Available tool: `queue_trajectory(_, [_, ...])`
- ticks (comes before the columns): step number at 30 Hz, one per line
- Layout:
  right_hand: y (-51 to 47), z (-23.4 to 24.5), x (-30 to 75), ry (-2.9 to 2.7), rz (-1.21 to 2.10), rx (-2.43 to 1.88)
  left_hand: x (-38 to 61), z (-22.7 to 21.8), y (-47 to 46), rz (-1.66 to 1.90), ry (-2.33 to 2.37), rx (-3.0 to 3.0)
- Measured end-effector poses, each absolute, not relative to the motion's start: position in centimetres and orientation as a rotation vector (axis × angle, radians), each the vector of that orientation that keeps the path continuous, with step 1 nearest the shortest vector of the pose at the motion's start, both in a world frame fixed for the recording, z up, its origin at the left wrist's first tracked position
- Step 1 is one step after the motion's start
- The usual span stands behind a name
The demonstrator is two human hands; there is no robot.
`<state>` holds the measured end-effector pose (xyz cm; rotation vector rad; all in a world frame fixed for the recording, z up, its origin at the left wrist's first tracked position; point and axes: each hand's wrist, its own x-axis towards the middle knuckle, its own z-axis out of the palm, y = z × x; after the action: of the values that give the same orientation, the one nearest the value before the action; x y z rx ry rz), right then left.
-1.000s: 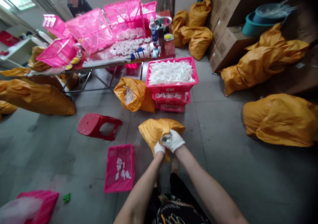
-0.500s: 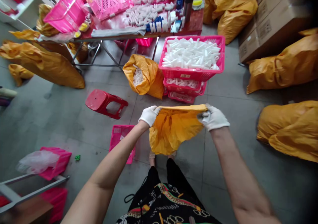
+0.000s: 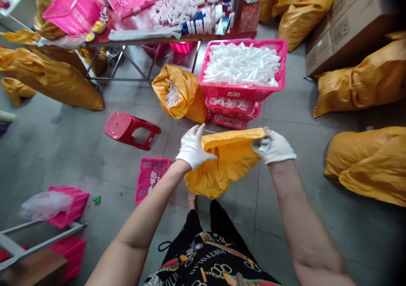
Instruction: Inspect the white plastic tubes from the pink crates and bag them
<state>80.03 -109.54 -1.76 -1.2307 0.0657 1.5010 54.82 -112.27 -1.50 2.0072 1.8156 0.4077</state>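
Observation:
In front of me hangs a yellow woven sack (image 3: 228, 163), its mouth folded over at the top. My right hand (image 3: 276, 146), in a white glove, is closed on the sack's right top corner; something greyish-white shows by those fingers. My left hand (image 3: 194, 147), also gloved, is at the left end of the sack's mouth with thumb and fingers spread apart. Its thumb lies in front of the yellow cloth. Just beyond the sack stands a stack of pink baskets, the top basket (image 3: 242, 92) heaped with white tubes (image 3: 241, 64).
An open yellow sack of white tubes (image 3: 172, 94) leans by the baskets. A red stool (image 3: 122, 126) and a pink basket (image 3: 139, 180) are on the floor to the left. The worktable (image 3: 142, 40) runs across the back. Full yellow sacks (image 3: 364, 163) lie right, below cardboard boxes (image 3: 345, 32).
My left hand has opened from its pinch on the sack's left corner, and that side of the mouth now sags. The right hand keeps its hold. The view has shifted slightly.

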Motion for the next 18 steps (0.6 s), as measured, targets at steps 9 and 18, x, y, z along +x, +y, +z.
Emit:
queue_trajectory(9, [-108.6,-2.1,78.3,-0.211,1.547,-1.182,51.0,-6.6,-110.4,0.370,2.221,1.447])
queue_trajectory(18, [-115.5,-5.2,80.8,-0.436,1.443,-1.328,49.6,-6.2,-113.7,0.642,2.286,1.556])
